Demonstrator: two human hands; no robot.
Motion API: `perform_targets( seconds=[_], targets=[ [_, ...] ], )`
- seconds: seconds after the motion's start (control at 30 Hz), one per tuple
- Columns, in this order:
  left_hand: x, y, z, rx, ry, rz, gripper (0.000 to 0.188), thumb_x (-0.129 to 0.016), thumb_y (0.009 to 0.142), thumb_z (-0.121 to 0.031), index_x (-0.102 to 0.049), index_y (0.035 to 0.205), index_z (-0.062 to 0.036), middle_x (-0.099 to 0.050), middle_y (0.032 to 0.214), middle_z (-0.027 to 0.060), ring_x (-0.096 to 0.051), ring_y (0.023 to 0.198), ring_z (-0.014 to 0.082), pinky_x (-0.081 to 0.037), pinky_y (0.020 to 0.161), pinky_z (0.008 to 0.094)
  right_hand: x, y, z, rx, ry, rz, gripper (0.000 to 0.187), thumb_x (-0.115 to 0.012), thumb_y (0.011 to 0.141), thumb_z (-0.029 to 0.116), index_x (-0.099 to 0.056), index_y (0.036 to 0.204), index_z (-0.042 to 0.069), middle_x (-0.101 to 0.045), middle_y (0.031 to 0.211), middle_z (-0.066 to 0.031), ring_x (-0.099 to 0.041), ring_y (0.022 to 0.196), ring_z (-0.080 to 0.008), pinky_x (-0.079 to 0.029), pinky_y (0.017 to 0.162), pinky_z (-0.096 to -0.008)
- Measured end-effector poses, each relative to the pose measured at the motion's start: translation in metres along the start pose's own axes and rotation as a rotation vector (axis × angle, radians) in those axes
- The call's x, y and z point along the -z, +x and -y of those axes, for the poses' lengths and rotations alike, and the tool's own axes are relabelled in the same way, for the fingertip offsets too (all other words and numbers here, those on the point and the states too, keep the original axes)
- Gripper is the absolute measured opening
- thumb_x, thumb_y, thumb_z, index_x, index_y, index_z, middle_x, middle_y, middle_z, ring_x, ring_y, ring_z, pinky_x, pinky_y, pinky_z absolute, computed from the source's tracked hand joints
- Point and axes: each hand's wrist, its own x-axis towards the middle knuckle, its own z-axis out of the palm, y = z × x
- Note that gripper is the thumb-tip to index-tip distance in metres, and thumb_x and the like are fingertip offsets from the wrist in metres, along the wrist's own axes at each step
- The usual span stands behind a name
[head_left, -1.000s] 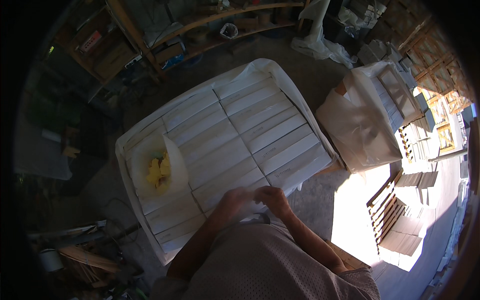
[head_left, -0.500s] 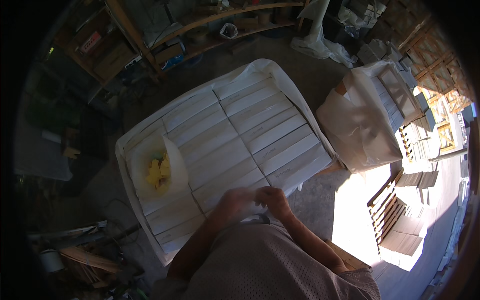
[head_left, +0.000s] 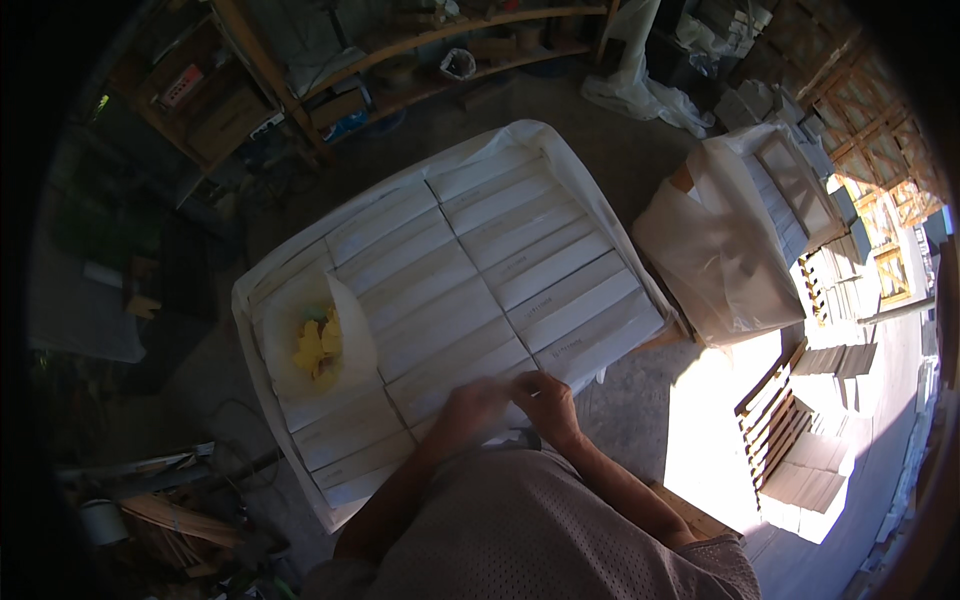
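My two hands meet close to my body, over the near edge of a pallet load of white boxes (head_left: 430, 300). Motion blurs my left hand (head_left: 475, 408), so its fingers cannot be made out. Beside it, my right hand (head_left: 548, 405) has its fingers curled in a pinch. Whatever sits between them is too small or hidden to name. On the boxes at the left lies an open whitish plastic bag (head_left: 355, 345) with yellow pieces (head_left: 318, 345) inside. Translucent wrap (head_left: 595, 190) runs around the edges of the box load.
A second wrapped load (head_left: 715, 240) stands at the right. Beyond it are a slatted wooden pallet (head_left: 770, 425) and flat cardboard stacks (head_left: 805, 470) in bright sun. Wooden shelving (head_left: 440, 55) lines the back. Wood strips (head_left: 170, 525) lie at lower left.
My left hand is blurred in both frames, shifting slightly beside the right. My right hand's fingers have turned a little. The boxes and bag stay put.
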Motion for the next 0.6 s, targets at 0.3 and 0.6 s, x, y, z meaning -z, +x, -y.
perform_targets(
  seconds=[0.3,0.6],
  targets=[
    [-0.002,-0.004,0.003,0.077,-0.267,0.01,0.028,-0.052,0.1,-0.023,-0.064,0.112,-0.0018,-0.06,0.074,0.0041,-0.052,0.059,0.0102,-0.042,0.054,0.0266,0.006,0.005,0.001,-0.225,0.074,0.099,0.025,-0.063,0.089,0.019,-0.071,0.096,-0.003,-0.071,0.082,-0.0097,-0.067,0.074,-0.014,-0.053,0.068,-0.027],
    [-0.02,-0.012,-0.001,-0.163,-0.011,-0.221,0.021,-0.057,0.095,-0.013,-0.061,0.113,-0.0033,-0.067,0.097,0.0164,-0.065,0.089,0.0312,-0.05,0.08,0.037,-0.004,0.004,-0.001,-0.049,-0.05,0.18,0.028,-0.062,0.091,0.025,-0.071,0.098,-0.001,-0.071,0.084,-0.0094,-0.067,0.072,-0.0159,-0.053,0.067,-0.0289]
  ],
)
